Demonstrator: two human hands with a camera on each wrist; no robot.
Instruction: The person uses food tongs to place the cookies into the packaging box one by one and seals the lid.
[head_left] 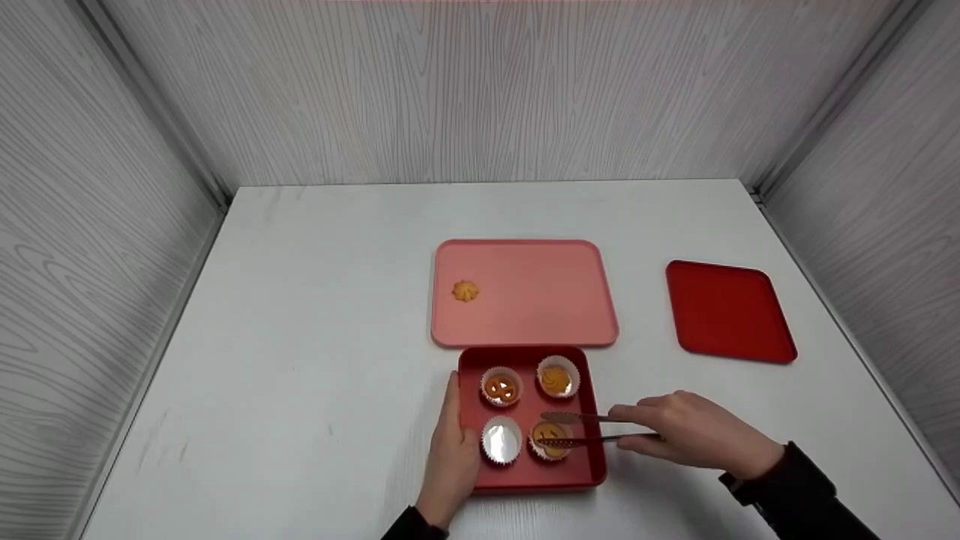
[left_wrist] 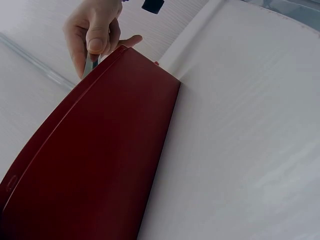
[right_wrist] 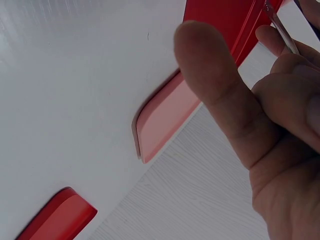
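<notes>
My left hand (head_left: pixel 452 461) holds the left wall of a deep red box (head_left: pixel 525 480), fingers along the outside and thumb at the rim. My right hand (head_left: pixel 697 435) grips metal tongs (head_left: pixel 600 439); their spread tips lie over the front-right paper cup, which contains a piped cookie (head_left: pixel 551 436). In the back-right cup is a swirl cookie (head_left: pixel 555 380). The back-left cup contains a pretzel-shaped cookie (head_left: pixel 501 388). The front-left paper cup (head_left: pixel 502 440) has a bare, shiny bottom. The box's outer wall (left_wrist: pixel 100 145) fills much of the left wrist view.
Behind the box lies a pink tray (head_left: pixel 540 292) with one flower-shaped cookie (head_left: pixel 465 291) on its left part. A flat red tray (head_left: pixel 731 311) lies to the right. Grey wood-grain panels (head_left: pixel 480 90) enclose the white table (head_left: pixel 300 337) at back and sides.
</notes>
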